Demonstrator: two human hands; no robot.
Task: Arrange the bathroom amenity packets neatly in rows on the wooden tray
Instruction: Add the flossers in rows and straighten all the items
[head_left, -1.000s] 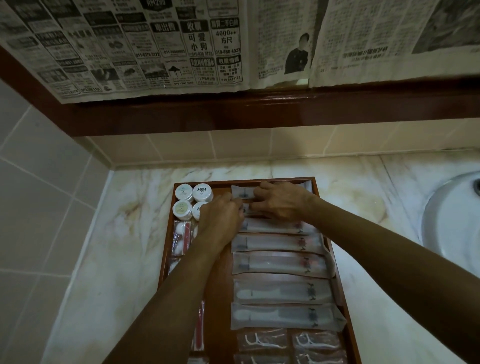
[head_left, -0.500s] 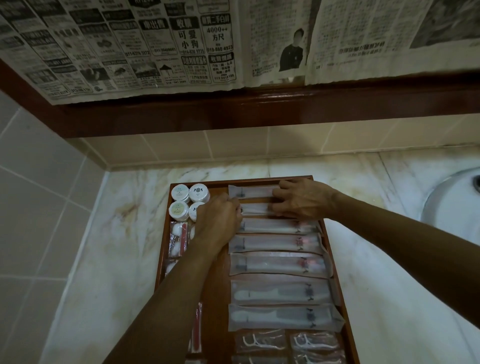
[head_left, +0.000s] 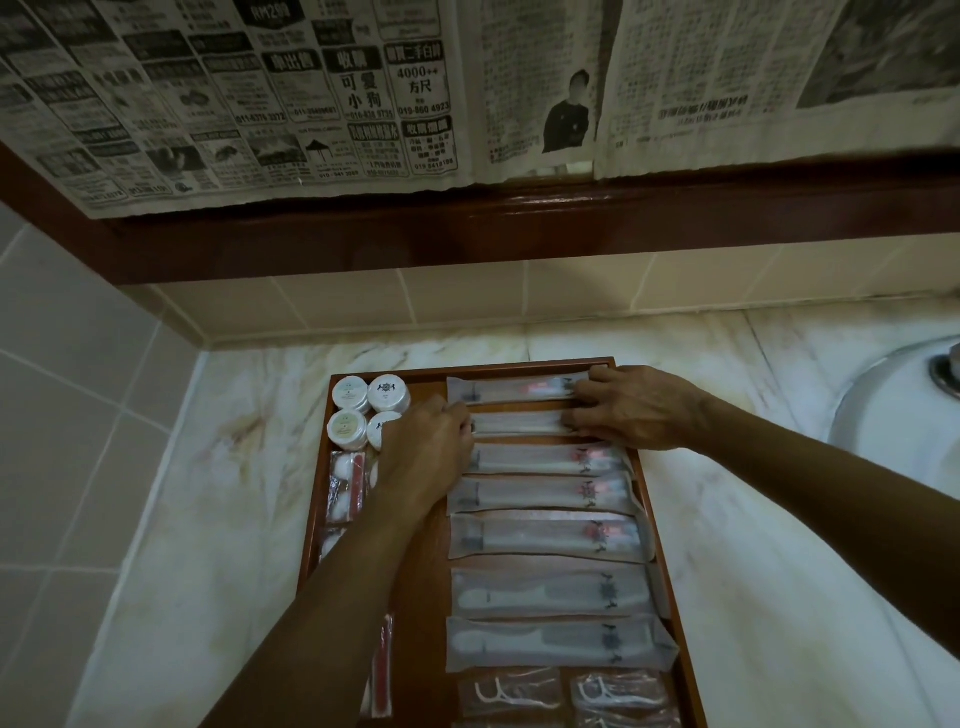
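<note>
A wooden tray (head_left: 655, 499) sits on the marble worktop (head_left: 218, 499), near a white sink (head_left: 893, 415). Long clear packets lie in a row down the right side of the tray, one below the other. The person works on the second packet (head_left: 519, 423) from the top. The left hand (head_left: 426, 457) is at the packet's left end, and its fingers are curled over that end, but the back of the hand hides whether they pinch it. The right hand (head_left: 634, 408) lies at the right end, with its fingers (head_left: 574, 418) stretched out and touching that end of the packet. The right thumb rests near the top packet (head_left: 511, 389), just above. The second packet lies flat between the two hands, close to the packets above and below it. Four small round white tubs (head_left: 369, 413) stand in the top left corner of the tray, just beside the left hand. Small packets with white floss picks (head_left: 511, 693) lie at the near end of the tray. Newspaper (head_left: 311, 93) hangs on the wall above.
</note>
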